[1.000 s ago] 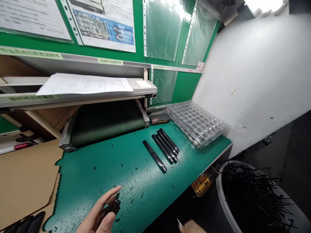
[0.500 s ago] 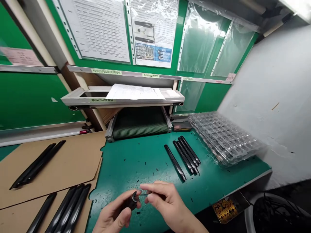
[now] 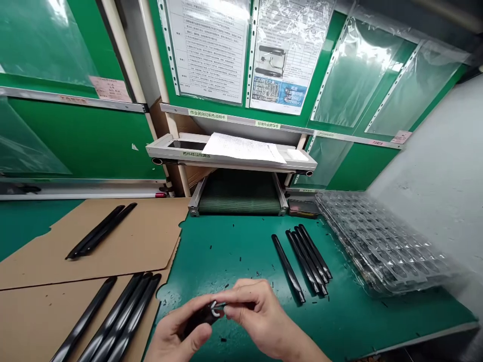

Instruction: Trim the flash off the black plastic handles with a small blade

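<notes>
My left hand (image 3: 171,327) is closed round a glossy black plastic piece (image 3: 200,318), whose open, curved end points toward my right hand. Most of that piece is hidden in the palm. My right hand (image 3: 260,318) pinches a thin, blade-like tool (image 3: 220,305), its tip at the rim of the black piece. The fingers hide most of the tool. Beyond the hands, a long black plastic strip (image 3: 288,269) lies on the green mat (image 3: 234,256), beside a group of several similar strips (image 3: 307,259).
More black strips (image 3: 123,322) lie on cardboard sheets (image 3: 151,236) at left. Clear blister trays (image 3: 385,241) are stacked at right. A conveyor belt (image 3: 241,193) runs beneath a shelf (image 3: 234,160) holding papers. Small black scraps dot the mat.
The view has swung left, so the scene appears shifted right. The open end of the black piece has turned more toward my right hand, with the tool still at its rim.
</notes>
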Demonstrator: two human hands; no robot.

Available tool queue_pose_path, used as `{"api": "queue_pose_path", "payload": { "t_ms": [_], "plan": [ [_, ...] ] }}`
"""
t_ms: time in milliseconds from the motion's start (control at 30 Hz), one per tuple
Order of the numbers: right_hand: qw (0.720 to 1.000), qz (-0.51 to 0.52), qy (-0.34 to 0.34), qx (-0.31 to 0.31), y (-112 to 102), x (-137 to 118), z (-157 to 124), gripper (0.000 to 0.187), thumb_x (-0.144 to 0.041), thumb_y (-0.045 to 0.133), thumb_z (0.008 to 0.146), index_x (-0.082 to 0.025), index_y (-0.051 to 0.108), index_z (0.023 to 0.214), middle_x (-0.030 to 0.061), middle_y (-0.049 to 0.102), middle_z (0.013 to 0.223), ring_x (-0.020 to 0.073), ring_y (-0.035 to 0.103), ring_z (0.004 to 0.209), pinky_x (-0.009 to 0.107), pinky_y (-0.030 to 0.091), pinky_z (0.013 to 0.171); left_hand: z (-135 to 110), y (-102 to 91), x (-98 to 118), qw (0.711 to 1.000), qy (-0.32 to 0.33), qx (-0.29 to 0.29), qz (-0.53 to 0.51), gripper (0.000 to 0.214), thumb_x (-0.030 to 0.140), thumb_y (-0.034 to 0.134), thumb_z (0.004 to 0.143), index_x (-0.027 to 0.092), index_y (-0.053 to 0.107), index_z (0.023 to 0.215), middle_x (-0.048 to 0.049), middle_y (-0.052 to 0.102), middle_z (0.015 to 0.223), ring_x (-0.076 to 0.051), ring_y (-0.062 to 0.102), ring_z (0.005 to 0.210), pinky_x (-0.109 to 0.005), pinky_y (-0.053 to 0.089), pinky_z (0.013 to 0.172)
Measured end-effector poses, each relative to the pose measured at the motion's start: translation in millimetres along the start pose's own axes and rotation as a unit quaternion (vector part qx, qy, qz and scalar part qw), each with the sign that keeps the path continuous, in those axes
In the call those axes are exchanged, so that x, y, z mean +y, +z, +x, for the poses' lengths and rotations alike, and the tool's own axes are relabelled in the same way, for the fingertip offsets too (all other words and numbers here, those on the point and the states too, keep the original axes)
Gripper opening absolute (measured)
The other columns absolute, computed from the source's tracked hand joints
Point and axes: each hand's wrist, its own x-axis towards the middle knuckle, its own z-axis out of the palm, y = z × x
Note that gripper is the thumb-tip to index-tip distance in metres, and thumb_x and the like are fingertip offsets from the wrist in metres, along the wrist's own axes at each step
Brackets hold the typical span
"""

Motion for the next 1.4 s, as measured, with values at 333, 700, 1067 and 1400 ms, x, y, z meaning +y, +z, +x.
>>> {"api": "queue_pose_path", "payload": {
  "t_ms": [333,700,1067,1400],
  "plan": [
    [0.994,-0.044,0.009,0.097,10.1,12.6,19.5,0.033,-0.046,0.055,0.097,-0.036,0.073,0.123,0.0049,0.065,0.087,0.0183,0.060,0.076,0.029,0.046,0.066,25.6,8.8,-6.5,0.943,0.236,0.204,0.117,0.019,0.015,0.075,0.080,0.029,0.071,0.092,0.0009,0.075,0.102,-0.019,0.070,0.094,-0.029,0.058,0.085],
    [0.995,-0.063,0.033,0.074,14.3,15.2,25.0,0.033,-0.030,0.060,0.093,-0.036,0.073,0.123,0.0032,0.070,0.087,0.0192,0.065,0.078,0.028,0.048,0.066,33.8,5.4,-0.1,0.874,0.323,0.209,0.297,0.033,0.006,0.069,0.083,0.031,0.069,0.104,-0.0013,0.073,0.104,-0.023,0.066,0.099,-0.042,0.049,0.089],
    [0.945,-0.255,-0.152,0.135,1.8,8.1,32.0,0.034,-0.047,0.050,0.100,-0.028,0.068,0.124,0.0014,0.063,0.083,0.0134,0.057,0.065,0.025,0.039,0.055,39.0,10.1,13.6,0.995,-0.021,0.095,-0.024,0.066,0.040,0.087,0.068,0.032,0.061,0.128,-0.0020,0.078,0.090,-0.024,0.069,0.084,-0.028,0.056,0.070],
    [0.783,-0.365,-0.401,0.306,13.3,24.6,30.1,0.033,-0.026,0.063,0.095,-0.012,0.064,0.125,0.0037,0.066,0.067,0.0163,0.048,0.054,0.032,0.028,0.051,57.3,27.8,-3.2,0.938,-0.171,0.225,-0.203,0.049,0.052,0.074,0.081,0.024,0.063,0.120,-0.0103,0.068,0.127,-0.027,0.060,0.122,-0.034,0.050,0.098]
  ]
}}
